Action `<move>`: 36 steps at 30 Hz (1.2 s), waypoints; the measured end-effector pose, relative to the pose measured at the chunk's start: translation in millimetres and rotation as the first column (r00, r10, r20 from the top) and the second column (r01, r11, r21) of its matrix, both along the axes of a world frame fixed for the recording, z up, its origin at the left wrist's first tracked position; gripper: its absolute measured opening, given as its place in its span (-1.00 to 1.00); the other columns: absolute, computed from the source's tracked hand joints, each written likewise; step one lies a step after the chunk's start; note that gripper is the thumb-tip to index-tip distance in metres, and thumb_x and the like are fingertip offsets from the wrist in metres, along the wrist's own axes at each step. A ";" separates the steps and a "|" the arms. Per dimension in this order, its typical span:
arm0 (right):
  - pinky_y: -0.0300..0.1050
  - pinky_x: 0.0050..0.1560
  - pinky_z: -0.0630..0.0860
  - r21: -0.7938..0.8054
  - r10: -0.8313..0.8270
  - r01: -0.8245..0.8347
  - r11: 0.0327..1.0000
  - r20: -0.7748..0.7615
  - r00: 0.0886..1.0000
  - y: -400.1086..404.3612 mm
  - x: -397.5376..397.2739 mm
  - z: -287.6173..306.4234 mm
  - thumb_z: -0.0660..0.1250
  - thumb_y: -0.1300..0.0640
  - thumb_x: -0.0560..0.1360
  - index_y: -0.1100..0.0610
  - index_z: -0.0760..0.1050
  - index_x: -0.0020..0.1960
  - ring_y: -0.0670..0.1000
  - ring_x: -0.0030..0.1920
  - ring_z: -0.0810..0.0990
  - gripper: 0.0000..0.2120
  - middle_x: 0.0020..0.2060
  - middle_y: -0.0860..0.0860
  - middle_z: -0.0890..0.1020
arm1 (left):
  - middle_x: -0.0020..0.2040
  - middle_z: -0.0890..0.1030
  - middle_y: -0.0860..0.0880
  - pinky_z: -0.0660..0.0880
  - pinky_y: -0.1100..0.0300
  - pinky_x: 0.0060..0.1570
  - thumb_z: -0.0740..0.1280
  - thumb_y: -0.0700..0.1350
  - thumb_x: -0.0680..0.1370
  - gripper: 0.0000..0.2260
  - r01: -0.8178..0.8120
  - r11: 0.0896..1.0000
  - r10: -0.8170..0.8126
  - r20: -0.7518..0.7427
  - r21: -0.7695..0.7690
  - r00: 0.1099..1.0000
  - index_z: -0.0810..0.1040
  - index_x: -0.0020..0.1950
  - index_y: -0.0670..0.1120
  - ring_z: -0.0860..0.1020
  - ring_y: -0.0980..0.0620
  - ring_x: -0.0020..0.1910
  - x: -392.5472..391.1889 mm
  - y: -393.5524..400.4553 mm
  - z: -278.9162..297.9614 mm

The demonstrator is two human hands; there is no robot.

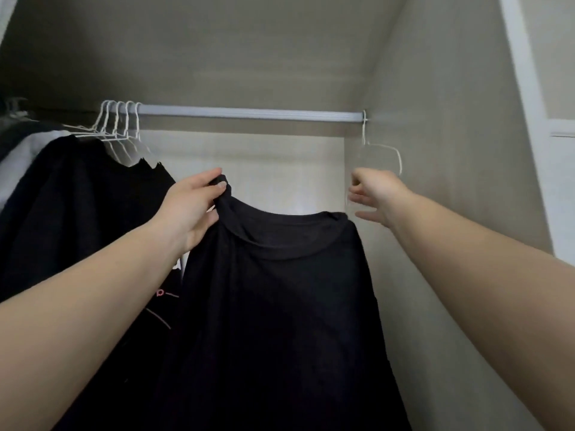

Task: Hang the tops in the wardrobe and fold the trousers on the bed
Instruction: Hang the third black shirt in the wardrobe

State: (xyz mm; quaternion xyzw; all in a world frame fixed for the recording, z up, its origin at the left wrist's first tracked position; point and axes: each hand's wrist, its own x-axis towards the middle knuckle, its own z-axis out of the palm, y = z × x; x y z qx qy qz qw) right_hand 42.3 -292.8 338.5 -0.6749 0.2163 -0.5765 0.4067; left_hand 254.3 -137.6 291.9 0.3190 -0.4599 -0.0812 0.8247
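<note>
While the left hand (191, 206) pinches one black top (280, 306) by the shoulder edge of its neckline, thumb and fingers curled round the cloth, the top hangs down through the middle of the view toward six o'clock. Its other shoulder reaches toward three o'clock, just beside the right hand (375, 195). That right hand reaches out at about two o'clock with fingers spread and relaxed, gripping nothing; it sits just below a single white hanger (381, 147) hooked at the right end of the rail (249, 113). Whether the fingers touch the hanger cannot be told.

One pale rail runs across the wardrobe from ten o'clock to two o'clock. At ten o'clock five white hanger hooks (119, 119) crowd together on it. Below them, toward nine o'clock, hang dark clothes (77, 197) and one white garment (21, 163); a dark garment there carries a pale pink line design (161, 303), too small to read as writing.

Beige walls (451, 150) line the wardrobe, with a paler back panel (249, 175) under the rail. A white door frame (525, 73) slants at one o'clock.
</note>
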 end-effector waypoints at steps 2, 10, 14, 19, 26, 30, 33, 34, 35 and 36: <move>-0.12 -0.12 0.38 -0.331 -0.286 0.266 0.905 -0.013 0.958 -8.7 2.0 18.6 0.20 0.19 0.45 0.12 0.42 -0.20 0.08 -0.25 0.46 -0.93 -0.28 0.04 0.46 | 0.02 0.59 -0.03 0.58 0.29 -0.27 0.27 -0.35 0.56 -0.66 -0.023 1.000 0.023 0.034 0.002 0.999 0.49 0.32 -0.15 0.58 0.13 -0.14 6.6 -9.9 7.3; -0.07 0.17 0.30 -0.939 -0.998 0.338 -0.064 0.052 -0.046 -34.5 -10.4 59.0 0.10 0.19 0.56 0.13 0.40 0.34 0.15 0.29 0.39 -0.64 0.27 0.15 0.43 | 0.00 0.63 -0.03 0.53 0.37 -0.31 0.27 -0.34 0.56 -0.66 -0.042 0.999 0.043 0.073 -0.019 0.996 0.53 0.29 -0.08 0.64 0.18 -0.23 28.6 -51.8 14.0; -0.12 0.11 0.33 -0.959 -0.981 0.250 -0.131 0.089 -0.170 -47.5 -10.7 62.0 0.10 0.22 0.57 0.10 0.44 0.30 0.13 0.22 0.50 -0.66 0.22 0.11 0.49 | 0.04 0.64 -0.03 0.54 0.36 -0.32 0.29 -0.32 0.55 -0.66 -0.075 0.997 0.073 0.105 0.010 0.992 0.54 0.28 -0.05 0.64 0.15 -0.20 44.8 -63.0 16.0; -0.06 0.02 0.43 -0.915 -0.994 0.404 -0.014 -0.031 -0.105 -47.2 3.6 72.6 0.13 0.32 0.52 0.18 0.52 0.23 0.20 0.19 0.55 -0.65 0.21 0.16 0.54 | 0.07 0.64 -0.04 0.51 0.28 -0.15 0.32 -0.29 0.54 -0.68 -0.096 0.994 0.089 0.140 0.051 0.986 0.56 0.26 -0.04 0.62 0.07 -0.07 71.9 -66.9 22.2; 0.03 -0.13 0.33 -0.789 -0.968 0.613 0.045 0.117 0.222 -43.9 27.0 85.6 0.08 0.36 0.52 0.31 0.42 0.22 0.34 0.04 0.52 -0.69 0.09 0.28 0.43 | 0.11 0.63 -0.03 0.48 0.27 0.06 0.35 -0.27 0.53 -0.71 -0.219 0.973 0.198 0.222 0.077 0.955 0.58 0.22 -0.03 0.60 0.10 0.04 107.1 -62.1 19.4; -0.01 -0.15 0.33 -0.811 -0.950 0.583 -0.050 0.218 0.222 -49.4 28.2 81.7 0.06 0.29 0.56 0.21 0.44 0.24 0.33 -0.03 0.53 -0.69 0.01 0.25 0.46 | 0.13 0.63 -0.04 0.46 0.19 0.22 0.35 -0.26 0.53 -0.73 -0.316 0.945 0.286 0.265 0.081 0.921 0.59 0.21 -0.07 0.59 0.09 0.09 122.2 -51.0 19.1; 0.03 -0.09 0.42 -0.811 -0.931 0.584 -0.022 0.229 0.284 -53.3 31.8 73.2 0.08 0.22 0.59 0.12 0.48 0.23 0.32 0.00 0.55 -0.71 0.03 0.25 0.53 | 0.08 0.63 0.01 0.45 0.15 0.25 0.34 -0.24 0.54 -0.77 -0.401 0.911 0.352 0.317 0.101 0.880 0.62 0.15 -0.02 0.58 0.08 0.08 132.1 -43.3 18.3; 0.04 -0.06 0.44 -0.798 -0.918 0.603 0.009 0.232 0.321 -53.5 32.6 70.9 0.09 0.20 0.59 0.12 0.49 0.22 0.32 0.01 0.55 -0.72 0.05 0.25 0.55 | 0.04 0.63 0.04 0.46 0.18 0.19 0.34 -0.23 0.54 -0.78 -0.425 0.900 0.371 0.337 0.099 0.865 0.62 0.12 0.01 0.58 0.11 0.02 135.1 -41.5 17.9; 0.06 -0.04 0.45 -0.782 -0.908 0.622 0.040 0.231 0.349 -53.7 34.1 69.6 0.10 0.19 0.59 0.12 0.50 0.20 0.32 0.02 0.55 -0.73 0.06 0.27 0.56 | 0.01 0.63 0.08 0.47 0.25 0.12 0.34 -0.23 0.54 -0.78 -0.454 0.886 0.395 0.360 0.093 0.845 0.62 0.10 0.03 0.57 0.16 -0.02 138.5 -39.3 17.6; 0.07 -0.04 0.45 -0.769 -0.903 0.637 0.059 0.231 0.363 -53.9 35.5 70.1 0.11 0.19 0.59 0.15 0.51 0.19 0.33 0.02 0.54 -0.74 0.05 0.29 0.56 | -0.01 0.61 0.10 0.45 0.34 0.05 0.34 -0.24 0.54 -0.78 -0.480 0.873 0.417 0.382 0.083 0.825 0.63 0.10 0.03 0.55 0.21 -0.04 141.6 -37.9 17.8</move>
